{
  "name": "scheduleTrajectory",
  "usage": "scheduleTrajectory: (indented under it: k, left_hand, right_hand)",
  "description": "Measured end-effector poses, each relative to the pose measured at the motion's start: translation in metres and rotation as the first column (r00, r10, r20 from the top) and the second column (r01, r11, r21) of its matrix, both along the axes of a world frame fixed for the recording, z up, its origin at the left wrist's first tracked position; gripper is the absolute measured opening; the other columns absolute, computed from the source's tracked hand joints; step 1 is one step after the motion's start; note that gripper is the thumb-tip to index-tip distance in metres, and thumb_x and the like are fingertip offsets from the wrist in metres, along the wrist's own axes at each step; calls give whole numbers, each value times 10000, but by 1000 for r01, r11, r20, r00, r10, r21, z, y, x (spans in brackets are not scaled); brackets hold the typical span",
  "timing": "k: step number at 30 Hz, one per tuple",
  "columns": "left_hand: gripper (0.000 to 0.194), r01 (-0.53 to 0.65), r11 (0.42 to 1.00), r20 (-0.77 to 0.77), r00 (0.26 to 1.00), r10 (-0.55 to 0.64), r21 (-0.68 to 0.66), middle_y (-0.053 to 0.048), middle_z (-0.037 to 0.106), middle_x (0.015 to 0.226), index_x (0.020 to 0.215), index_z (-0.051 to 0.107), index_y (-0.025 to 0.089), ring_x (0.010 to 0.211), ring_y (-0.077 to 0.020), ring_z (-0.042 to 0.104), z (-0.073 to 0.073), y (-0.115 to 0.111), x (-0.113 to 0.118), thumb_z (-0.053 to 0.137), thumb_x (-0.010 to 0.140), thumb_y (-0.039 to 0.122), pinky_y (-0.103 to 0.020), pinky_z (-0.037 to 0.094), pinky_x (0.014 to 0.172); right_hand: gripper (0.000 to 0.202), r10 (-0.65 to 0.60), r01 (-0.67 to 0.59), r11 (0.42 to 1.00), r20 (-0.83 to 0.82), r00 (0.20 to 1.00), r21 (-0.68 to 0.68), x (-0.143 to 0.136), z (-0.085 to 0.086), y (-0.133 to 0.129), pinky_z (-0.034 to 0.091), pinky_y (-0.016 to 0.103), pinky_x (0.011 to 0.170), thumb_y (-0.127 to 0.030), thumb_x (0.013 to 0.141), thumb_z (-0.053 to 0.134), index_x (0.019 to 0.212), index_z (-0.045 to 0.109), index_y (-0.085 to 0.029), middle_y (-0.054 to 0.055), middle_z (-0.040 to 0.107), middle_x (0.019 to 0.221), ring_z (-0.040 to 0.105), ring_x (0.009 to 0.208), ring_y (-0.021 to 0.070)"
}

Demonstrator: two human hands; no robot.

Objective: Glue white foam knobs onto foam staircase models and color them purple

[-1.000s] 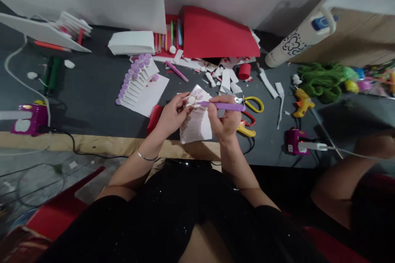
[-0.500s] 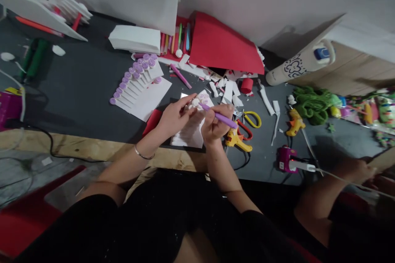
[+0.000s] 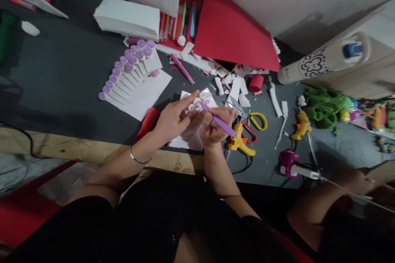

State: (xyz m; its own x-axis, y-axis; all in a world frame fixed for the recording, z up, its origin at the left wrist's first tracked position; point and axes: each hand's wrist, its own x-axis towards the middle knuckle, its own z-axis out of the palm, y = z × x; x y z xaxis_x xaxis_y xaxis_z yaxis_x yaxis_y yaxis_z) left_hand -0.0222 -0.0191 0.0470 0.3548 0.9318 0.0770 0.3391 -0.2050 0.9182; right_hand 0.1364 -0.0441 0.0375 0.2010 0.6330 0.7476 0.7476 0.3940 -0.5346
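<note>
My right hand [image 3: 217, 125] is closed around a purple marker [image 3: 224, 126], its tip at the small white rolled flowers [image 3: 193, 105]. Index finger and thumb of my left hand [image 3: 173, 117] lie on either side of these flowers and steady them. Under both hands is a white paper piece [image 3: 185, 141], partly covered. A few flowers at its far right [image 3: 205, 95] carry purple marks. To the left, a fanned row of purple-topped flowers [image 3: 123, 68] on white stems rests on a white sheet [image 3: 148, 94].
Right of my hands lie scissors [image 3: 257, 121] and a yellow glue gun [image 3: 242, 141]. Paper scraps [image 3: 236, 88], a pink marker [image 3: 182, 69] and a red sheet [image 3: 236, 33] are beyond. A white bottle [image 3: 321, 61] leans at the right, near another person's arm [image 3: 321, 201].
The view has shifted closer and slightly down over the table. My right hand keeps the purple marker at the flowers; my left hand stays beside them.
</note>
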Motion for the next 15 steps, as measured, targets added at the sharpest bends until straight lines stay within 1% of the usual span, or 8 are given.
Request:
scheduleTrajectory:
  k: [4,7,9,11,13,15]
  left_hand:
    - [567,-2,1000,4,1000,2,1,-64,655,1525,1551,552,255,1311,-251,690,-1,0,0,590,985,283,-408,540,1137]
    - [574,0,1000,-3,1000,0,-5,-49,660,1522,1552,551,282,1301,-246,691,-1,-1,0,593,979,273,-420,532,1144]
    - [580,1,1000,-10,1000,-1,-4,-47,668,1512,1555,547,291,1265,-241,705,-1,-1,0,594,977,269,-425,528,1143]
    - [583,2,1000,-21,1000,-2,-5,-60,669,1510,1562,540,278,1216,-239,721,-1,-2,0,586,981,274,-430,531,1130]
    - [586,6,1000,-30,1000,-6,-8,-74,667,1511,1570,532,263,1149,-231,738,-1,-2,0,574,986,279,-430,539,1110]
    - [591,8,1000,-36,999,-8,-8,-72,670,1507,1577,522,274,1087,-214,747,-1,-2,-1,568,987,280,-414,549,1081]
  right_hand:
    - [224,1,-1,999,-5,1000,-53,1,-4,-3,482,447,850,-480,987,596,892,635,-281,-24,664,728,634,706,180]
    - [223,-1,0,999,-18,1000,-51,0,-4,-4,491,442,840,-487,983,608,895,643,-285,-20,673,740,650,719,185]
    - [166,14,-15,999,-21,1000,-42,0,-3,-4,488,438,851,-442,986,621,933,647,-287,-17,691,775,661,736,185]
    - [117,39,-40,999,-20,999,-34,0,-2,-3,478,440,869,-401,985,628,953,644,-290,-21,695,786,658,744,184]
    - [124,56,-57,998,-12,998,-35,0,-2,-3,473,449,882,-402,987,617,938,637,-290,-29,680,763,647,732,183]
    - [158,49,-49,998,-7,999,-45,1,-3,-3,480,461,884,-428,990,595,923,625,-288,-33,663,739,644,716,183]
